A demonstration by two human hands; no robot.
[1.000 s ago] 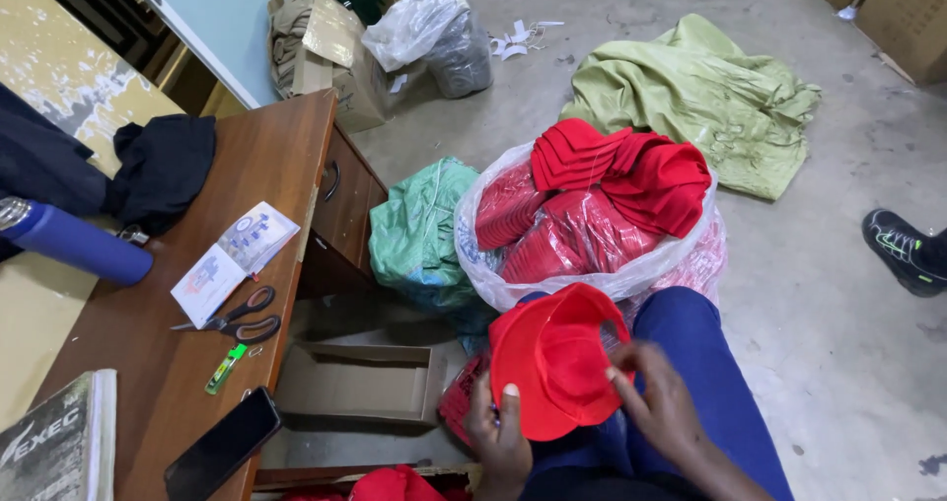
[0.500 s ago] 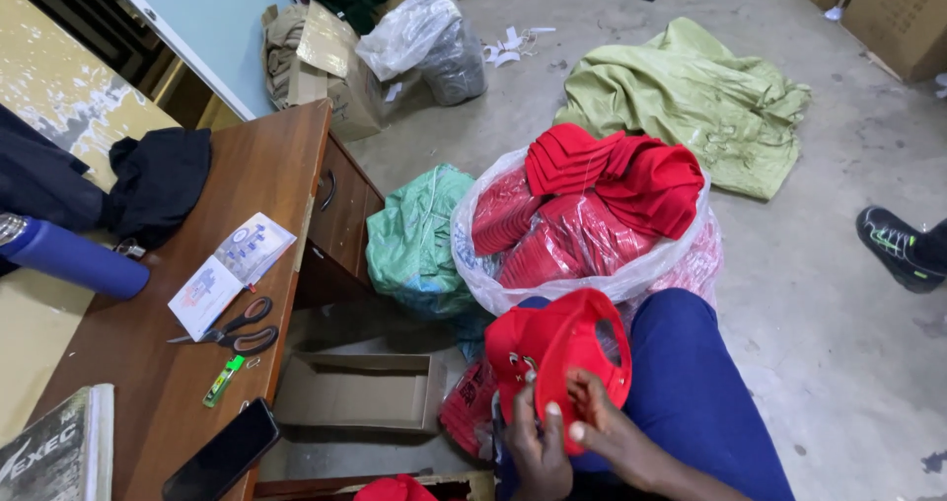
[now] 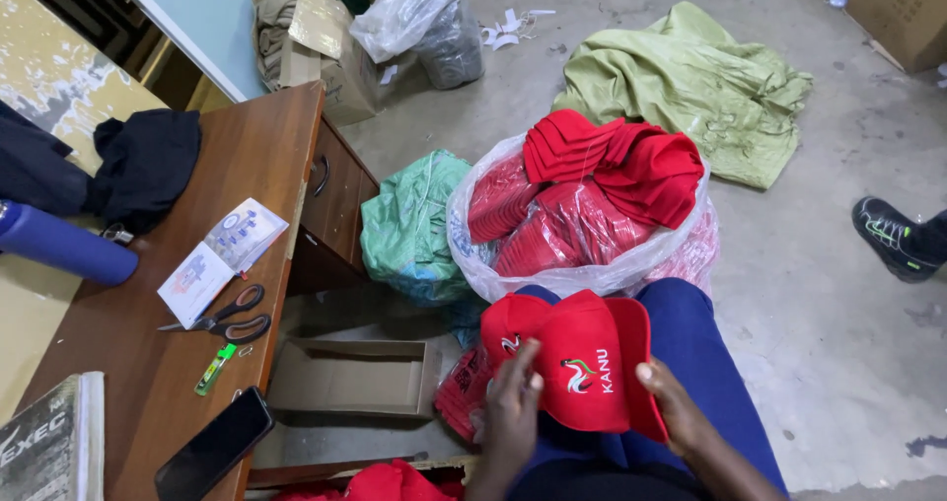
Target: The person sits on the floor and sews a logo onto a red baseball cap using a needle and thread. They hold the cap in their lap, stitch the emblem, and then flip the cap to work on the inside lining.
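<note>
Head view: red cap (image 3: 582,363) between hands.

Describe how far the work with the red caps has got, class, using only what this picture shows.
Done: red caps lie stacked by the person's knee. In hand: the left hand and right hand hold one red cap, front upward, over the lap. Left: a clear plastic bag ahead is heaped with folded red cloth and wrapped red bundles. The scissors lie on the desk, untouched.
</note>
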